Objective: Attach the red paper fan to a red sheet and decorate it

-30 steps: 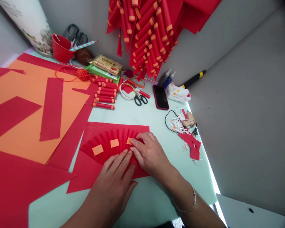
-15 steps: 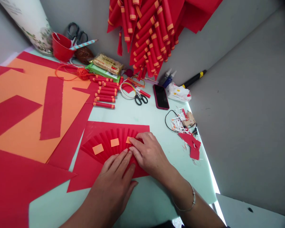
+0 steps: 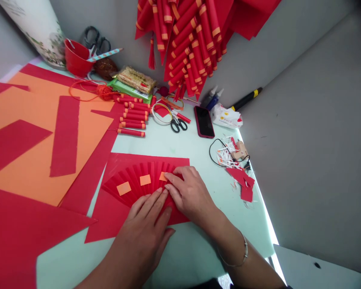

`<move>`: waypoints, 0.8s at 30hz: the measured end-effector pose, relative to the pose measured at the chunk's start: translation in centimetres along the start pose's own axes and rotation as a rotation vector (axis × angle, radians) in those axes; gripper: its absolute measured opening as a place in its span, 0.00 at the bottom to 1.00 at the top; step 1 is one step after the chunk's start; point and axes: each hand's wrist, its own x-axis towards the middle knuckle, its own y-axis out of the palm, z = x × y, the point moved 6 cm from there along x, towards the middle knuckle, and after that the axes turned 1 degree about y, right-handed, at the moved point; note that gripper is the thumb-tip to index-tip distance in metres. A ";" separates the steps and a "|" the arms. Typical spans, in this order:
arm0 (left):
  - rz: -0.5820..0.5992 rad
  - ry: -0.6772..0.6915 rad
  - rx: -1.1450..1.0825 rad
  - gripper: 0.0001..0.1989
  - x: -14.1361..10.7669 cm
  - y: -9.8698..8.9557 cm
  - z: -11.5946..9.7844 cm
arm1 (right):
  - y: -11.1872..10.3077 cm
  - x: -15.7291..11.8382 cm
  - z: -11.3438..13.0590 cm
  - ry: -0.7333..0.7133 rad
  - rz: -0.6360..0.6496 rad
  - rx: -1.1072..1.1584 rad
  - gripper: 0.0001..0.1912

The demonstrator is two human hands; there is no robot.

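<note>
A pleated red paper fan [image 3: 135,170] lies spread on a square red paper sheet [image 3: 104,222]. Two small orange paper rectangles, one on the left [image 3: 124,188] and one in the middle [image 3: 145,180], rest on its folds. At the fan's right part, my right hand [image 3: 191,192] has its fingertips on a third orange paper rectangle [image 3: 162,176], partly covered by the index finger. My left hand [image 3: 149,218] lies flat over the fan's lower middle, fingers stretched out, its tips touching close to my right thumb. Both hands hide the fan's lower right part.
Large orange [image 3: 90,140] and red sheets [image 3: 24,228] overlap on the left. Behind the fan are red paper rolls [image 3: 131,132], tape [image 3: 162,114], small scissors [image 3: 179,124] and a phone [image 3: 204,121]. Paper scraps [image 3: 243,182] and a glue gun [image 3: 240,150] lie right. Red roll decorations [image 3: 192,44] hang above.
Almost nothing differs. Both hands stay on the fan in nearly the same place, and the paper rectangles keep their positions.
</note>
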 end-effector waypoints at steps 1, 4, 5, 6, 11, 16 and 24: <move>0.002 -0.003 -0.004 0.16 0.0 0.0 0.0 | -0.1 0.0 -0.1 0.007 -0.004 0.001 0.16; -0.002 -0.013 -0.017 0.15 0.0 0.0 0.0 | -0.3 0.0 -0.2 0.028 -0.018 0.002 0.17; -0.006 -0.014 -0.023 0.15 0.0 -0.1 0.0 | -0.4 0.0 -0.3 0.032 -0.023 0.003 0.16; -0.010 -0.013 -0.027 0.15 0.1 -0.1 0.0 | -0.4 0.0 -0.3 0.034 -0.028 0.004 0.16; -0.013 -0.007 -0.021 0.15 0.3 -0.3 0.0 | -0.3 0.0 -0.2 0.012 -0.023 0.004 0.16; -0.018 -0.016 -0.033 0.15 0.1 -0.3 -0.1 | -0.1 0.2 0.0 -0.006 -0.005 -0.002 0.17; -0.038 -0.013 -0.073 0.13 0.4 -0.8 -0.2 | -1.7 0.1 -1.1 0.030 -0.112 -0.001 0.16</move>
